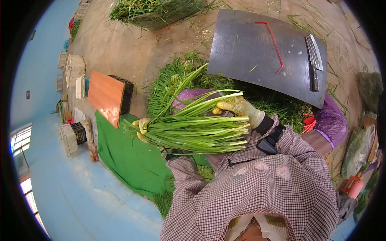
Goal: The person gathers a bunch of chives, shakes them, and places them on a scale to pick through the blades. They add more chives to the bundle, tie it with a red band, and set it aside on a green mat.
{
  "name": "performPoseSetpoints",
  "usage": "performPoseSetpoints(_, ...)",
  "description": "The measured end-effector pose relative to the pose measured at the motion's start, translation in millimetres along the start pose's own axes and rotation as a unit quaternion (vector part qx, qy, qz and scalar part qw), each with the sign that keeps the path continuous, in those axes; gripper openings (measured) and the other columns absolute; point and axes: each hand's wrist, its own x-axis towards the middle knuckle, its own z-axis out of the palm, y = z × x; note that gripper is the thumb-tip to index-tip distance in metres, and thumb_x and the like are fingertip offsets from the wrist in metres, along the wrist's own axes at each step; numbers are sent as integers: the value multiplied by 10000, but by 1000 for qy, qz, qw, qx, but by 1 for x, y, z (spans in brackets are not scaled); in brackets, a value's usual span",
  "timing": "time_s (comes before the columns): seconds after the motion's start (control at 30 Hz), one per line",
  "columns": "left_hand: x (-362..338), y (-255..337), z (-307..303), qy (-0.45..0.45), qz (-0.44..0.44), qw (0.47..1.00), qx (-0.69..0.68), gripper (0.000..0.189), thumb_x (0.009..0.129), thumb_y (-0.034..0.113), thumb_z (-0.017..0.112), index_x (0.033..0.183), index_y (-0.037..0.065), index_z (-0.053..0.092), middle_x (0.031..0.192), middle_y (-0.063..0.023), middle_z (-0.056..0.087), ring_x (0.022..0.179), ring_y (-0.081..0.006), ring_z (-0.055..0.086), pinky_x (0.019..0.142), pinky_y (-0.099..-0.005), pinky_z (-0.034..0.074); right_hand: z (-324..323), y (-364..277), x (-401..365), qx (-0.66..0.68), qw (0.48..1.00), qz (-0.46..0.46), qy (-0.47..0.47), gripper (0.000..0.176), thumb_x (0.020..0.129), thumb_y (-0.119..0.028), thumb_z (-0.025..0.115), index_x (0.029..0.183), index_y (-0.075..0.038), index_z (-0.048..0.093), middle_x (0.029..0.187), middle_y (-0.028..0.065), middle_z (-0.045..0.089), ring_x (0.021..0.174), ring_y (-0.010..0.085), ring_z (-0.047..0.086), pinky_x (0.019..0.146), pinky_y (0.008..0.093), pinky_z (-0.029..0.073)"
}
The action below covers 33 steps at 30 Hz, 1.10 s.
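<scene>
A bundle of long green chives (197, 130) lies across my lap, its pale stem ends to the right. My left hand (142, 127), in a stained yellowish glove, is wrapped round the leafy end. At the stem end my right hand (243, 110), gloved too, has its fingers curled on the stalks; its fingertips are partly hidden. Some stalks (225, 97) fan out above the rest. Behind the bundle is a large heap of loose chives (165, 88).
Beyond the heap stands a dark metal board (257, 52) bearing a red strip (273, 44) and a knife (313, 64). An orange panel (105, 94) leans on a black crate (126, 96) at left, near green cloth (128, 156). A container of greens (161, 16) stands at the top.
</scene>
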Motion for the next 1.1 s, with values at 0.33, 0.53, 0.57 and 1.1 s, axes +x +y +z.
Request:
performPoseSetpoints(0.33,6,8,-29,-101,-48,988,-104,414,947,155,545,1312,-38,521,934,-51,597,940,-176,593,1068,-356,441,-15,3,-31,23,978,-121,169,222,936,-145,574,984,42,683,824,54,657,695,100,547,751,255,476)
performPoseSetpoints(0.53,2,16,-39,-100,-35,987,-123,432,945,129,579,1317,-67,481,886,-65,607,921,-183,605,1052,-360,448,-138,-11,-99,-248,920,-105,285,326,966,-315,583,969,-14,710,991,108,704,837,136,620,859,326,493)
performPoseSetpoints(0.57,1,12,-34,-83,-31,991,-103,441,944,129,587,1324,-65,474,874,-57,602,908,-175,602,1049,-358,449,-170,0,-110,-418,865,70,268,393,962,-399,600,1019,-28,718,954,87,717,806,188,653,802,364,522)
performPoseSetpoints(1.1,13,7,-14,-131,-8,985,-114,468,927,112,589,1348,-44,458,871,-18,540,878,-147,555,1038,-343,444,9,-22,-33,-420,907,-29,-9,327,905,-315,710,1116,-66,676,1141,118,654,1048,259,629,939,345,487)
